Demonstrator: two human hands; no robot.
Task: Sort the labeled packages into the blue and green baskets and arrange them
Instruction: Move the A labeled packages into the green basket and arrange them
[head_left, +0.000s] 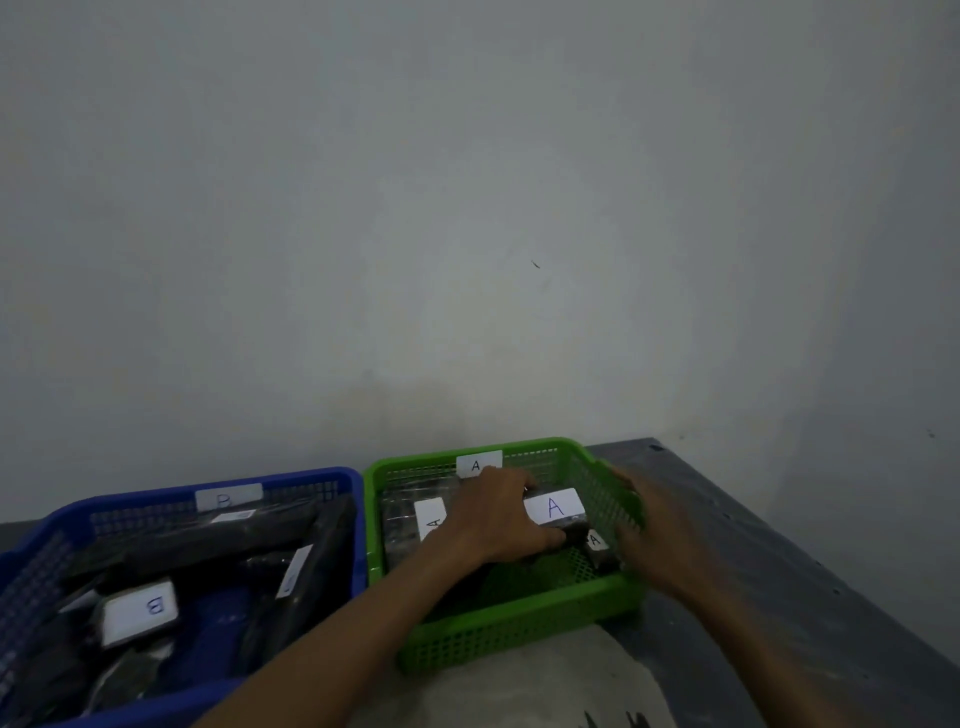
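A green basket (519, 618) tagged "A" stands at the centre right. Inside it lie dark wrapped packages with white "A" labels. My left hand (493, 514) is closed around one such package (558, 512), its "A" label facing up. A second "A" package (415, 519) lies to the left of it, and a third (597, 545) sits low at the right. My right hand (649, 530) is blurred at the basket's right wall; its grip is unclear. The blue basket (332, 540) on the left, tagged "B", holds several dark packages, one with a "B" label (140, 610).
Both baskets stand on a dark table (779, 571) pushed against a pale wall. The table's right edge runs diagonally toward the lower right. A light grey cloth or bag (519, 686) lies in front of the green basket.
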